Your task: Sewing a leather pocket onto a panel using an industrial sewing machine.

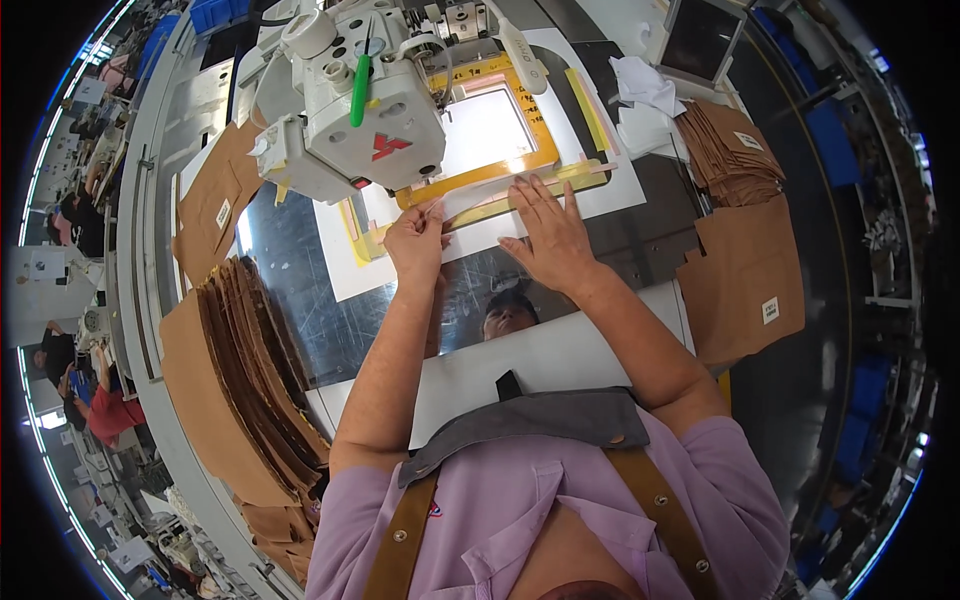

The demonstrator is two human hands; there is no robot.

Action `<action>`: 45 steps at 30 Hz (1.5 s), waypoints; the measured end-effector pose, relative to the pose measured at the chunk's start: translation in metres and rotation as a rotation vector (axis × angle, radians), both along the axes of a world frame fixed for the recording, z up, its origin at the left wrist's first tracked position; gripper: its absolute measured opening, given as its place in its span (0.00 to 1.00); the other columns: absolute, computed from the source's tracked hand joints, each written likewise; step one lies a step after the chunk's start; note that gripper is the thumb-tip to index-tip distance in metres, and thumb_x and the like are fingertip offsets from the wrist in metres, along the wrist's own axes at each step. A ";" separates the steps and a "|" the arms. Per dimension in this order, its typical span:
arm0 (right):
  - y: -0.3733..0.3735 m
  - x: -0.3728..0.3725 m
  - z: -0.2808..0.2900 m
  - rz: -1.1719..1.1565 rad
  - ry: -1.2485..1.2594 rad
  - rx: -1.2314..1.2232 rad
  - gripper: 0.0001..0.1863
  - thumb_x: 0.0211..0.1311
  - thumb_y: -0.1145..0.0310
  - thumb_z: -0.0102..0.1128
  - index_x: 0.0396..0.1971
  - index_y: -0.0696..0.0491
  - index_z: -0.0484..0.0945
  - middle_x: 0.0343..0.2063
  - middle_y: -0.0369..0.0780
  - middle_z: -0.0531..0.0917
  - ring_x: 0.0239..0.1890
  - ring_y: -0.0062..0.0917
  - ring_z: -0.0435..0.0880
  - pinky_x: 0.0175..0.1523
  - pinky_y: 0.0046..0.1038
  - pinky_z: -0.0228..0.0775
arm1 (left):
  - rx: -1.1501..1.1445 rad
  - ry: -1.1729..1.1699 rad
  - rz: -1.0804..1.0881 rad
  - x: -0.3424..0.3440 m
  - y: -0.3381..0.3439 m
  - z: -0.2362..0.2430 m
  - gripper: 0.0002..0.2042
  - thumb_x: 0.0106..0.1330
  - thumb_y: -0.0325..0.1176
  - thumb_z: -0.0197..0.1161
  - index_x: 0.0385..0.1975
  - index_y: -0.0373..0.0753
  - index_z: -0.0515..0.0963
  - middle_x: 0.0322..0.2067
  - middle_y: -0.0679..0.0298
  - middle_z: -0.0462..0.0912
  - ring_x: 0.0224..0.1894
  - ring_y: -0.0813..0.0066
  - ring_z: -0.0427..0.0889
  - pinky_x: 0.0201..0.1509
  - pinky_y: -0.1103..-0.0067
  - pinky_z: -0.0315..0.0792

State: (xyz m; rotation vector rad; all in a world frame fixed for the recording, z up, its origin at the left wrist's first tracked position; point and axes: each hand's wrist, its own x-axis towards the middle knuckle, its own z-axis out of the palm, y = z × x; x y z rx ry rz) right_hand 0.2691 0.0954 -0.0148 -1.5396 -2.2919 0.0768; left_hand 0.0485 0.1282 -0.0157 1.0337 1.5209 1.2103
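Observation:
My left hand (415,242) pinches the edge of a thin white sheet (476,197) at the front side of a yellow frame (535,115). My right hand (553,238) lies flat with fingers spread on the sheet's right part and the taped border. Yellow and pink tape (480,212) runs along the border of a larger white template board (350,272) beneath. The white sewing machine head (370,120) stands over the frame's left side and hides part of it. A green-handled tool (360,90) rests upright on the machine head.
Stacked brown fabric pieces (225,390) stand at the left, with more brown pieces (215,205) beyond. At the right are another brown stack (725,160) and a brown panel (745,280). Crumpled white cloth (645,90) and a dark screen (700,35) sit far right. The metal table (390,340) is shiny.

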 end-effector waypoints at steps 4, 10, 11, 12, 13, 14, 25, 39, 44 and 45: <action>0.009 0.005 0.009 -0.035 0.033 0.040 0.36 0.68 0.47 0.61 0.67 0.56 0.69 0.65 0.45 0.72 0.74 0.39 0.64 0.78 0.56 0.44 | 0.004 0.091 -0.071 -0.005 0.000 0.000 0.12 0.73 0.35 0.67 0.46 0.32 0.84 0.27 0.65 0.87 0.21 0.87 0.79 0.23 0.87 0.72; 0.012 0.006 0.006 0.098 0.079 0.149 0.31 0.65 0.51 0.65 0.61 0.54 0.75 0.59 0.42 0.77 0.68 0.37 0.70 0.75 0.50 0.53 | -0.046 0.096 -0.117 -0.004 0.005 0.013 0.10 0.72 0.32 0.67 0.44 0.31 0.85 0.26 0.63 0.88 0.22 0.85 0.81 0.25 0.86 0.73; 0.013 0.006 0.007 0.088 0.083 0.119 0.30 0.64 0.53 0.66 0.62 0.54 0.74 0.59 0.42 0.77 0.68 0.38 0.70 0.75 0.49 0.54 | -0.060 0.092 -0.113 -0.003 0.006 0.014 0.09 0.71 0.29 0.67 0.42 0.29 0.86 0.26 0.62 0.87 0.23 0.83 0.83 0.27 0.85 0.76; 0.015 0.006 0.007 0.076 0.087 0.094 0.30 0.63 0.55 0.66 0.62 0.53 0.74 0.60 0.42 0.77 0.67 0.38 0.70 0.74 0.48 0.55 | -0.060 0.090 -0.113 -0.003 0.006 0.013 0.09 0.71 0.29 0.67 0.42 0.29 0.86 0.26 0.62 0.87 0.23 0.83 0.83 0.27 0.85 0.76; 0.015 0.005 0.007 0.076 0.086 0.093 0.30 0.63 0.55 0.66 0.62 0.53 0.74 0.60 0.42 0.77 0.67 0.38 0.70 0.74 0.48 0.55 | -0.022 0.127 -0.113 -0.002 0.006 0.013 0.08 0.71 0.29 0.67 0.42 0.29 0.86 0.26 0.63 0.87 0.23 0.83 0.83 0.27 0.85 0.76; 0.015 0.005 0.007 0.068 0.079 0.096 0.31 0.64 0.53 0.66 0.62 0.54 0.74 0.59 0.42 0.78 0.67 0.36 0.71 0.74 0.48 0.55 | 0.017 0.165 -0.112 -0.001 0.006 0.012 0.08 0.70 0.29 0.67 0.41 0.29 0.86 0.25 0.63 0.87 0.23 0.84 0.82 0.27 0.84 0.76; 0.013 0.007 0.016 0.199 0.037 0.107 0.31 0.65 0.50 0.65 0.64 0.49 0.74 0.66 0.39 0.75 0.71 0.33 0.69 0.75 0.47 0.53 | 0.063 0.207 -0.096 0.002 0.004 0.013 0.08 0.67 0.29 0.69 0.38 0.30 0.86 0.22 0.64 0.84 0.18 0.84 0.78 0.24 0.84 0.73; 0.009 0.004 0.025 0.296 0.021 0.062 0.35 0.65 0.43 0.63 0.67 0.47 0.72 0.69 0.35 0.73 0.73 0.29 0.67 0.77 0.45 0.50 | -0.259 -0.139 -0.278 -0.011 0.014 0.005 0.07 0.65 0.28 0.68 0.32 0.29 0.84 0.18 0.65 0.82 0.15 0.82 0.78 0.18 0.83 0.69; 0.012 0.007 0.015 0.281 0.005 0.050 0.34 0.65 0.45 0.63 0.65 0.49 0.73 0.67 0.36 0.75 0.72 0.30 0.69 0.76 0.44 0.53 | -0.104 0.084 -0.049 -0.002 0.010 0.004 0.09 0.67 0.30 0.68 0.35 0.28 0.84 0.19 0.64 0.83 0.16 0.81 0.80 0.18 0.83 0.70; 0.012 0.007 0.013 0.271 0.006 0.037 0.33 0.66 0.46 0.62 0.64 0.50 0.74 0.67 0.37 0.76 0.72 0.31 0.69 0.76 0.43 0.53 | -0.105 0.084 -0.052 -0.002 0.009 0.005 0.09 0.67 0.30 0.68 0.35 0.28 0.84 0.19 0.64 0.83 0.16 0.81 0.80 0.18 0.83 0.70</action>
